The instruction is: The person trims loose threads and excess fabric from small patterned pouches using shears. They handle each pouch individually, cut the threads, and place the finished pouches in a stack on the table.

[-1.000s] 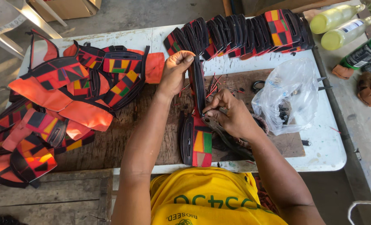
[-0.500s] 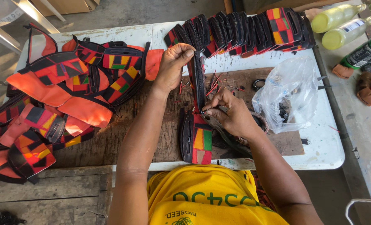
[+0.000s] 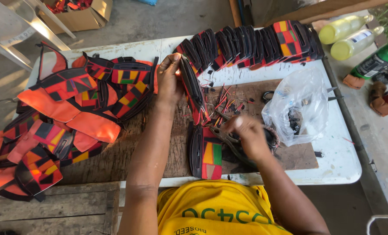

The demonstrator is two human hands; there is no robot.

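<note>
1. Head view: my left hand (image 3: 170, 82) is closed around the upper end of a long black pouch piece with a zip edge and red and orange patchwork fabric (image 3: 193, 89), thumb on one side and fingers on the other, holding it on edge over the brown wooden work board (image 3: 159, 143).
2. My right hand (image 3: 248, 135) hovers low over the board, just right of the pouch piece's lower end. It is blurred; the fingers look curled in, but I cannot tell whether they grip anything.
3. Between the pouch piece and my right hand lie loose thin red and dark threads (image 3: 222, 102), scattered on the board.
4. On the board's near edge, below the held piece, lies a second flat pouch with green, orange and red squares and a black zip side (image 3: 206, 153).
5. At the board's right end sits a crumpled clear plastic bag holding small black parts (image 3: 296, 104).
6. Beyond the board, on the white table (image 3: 337, 161), a row of finished black and patchwork pouches (image 3: 250, 43) stands on edge, packed close together.
7. Left of the board, a heap of orange, red and black patchwork bags with straps (image 3: 63, 117) spreads over the table's left end and past it.
8. Well right of the board, off the table, lie two yellow-green plastic bottles (image 3: 346, 37) and a green bottle (image 3: 381, 58).
</note>
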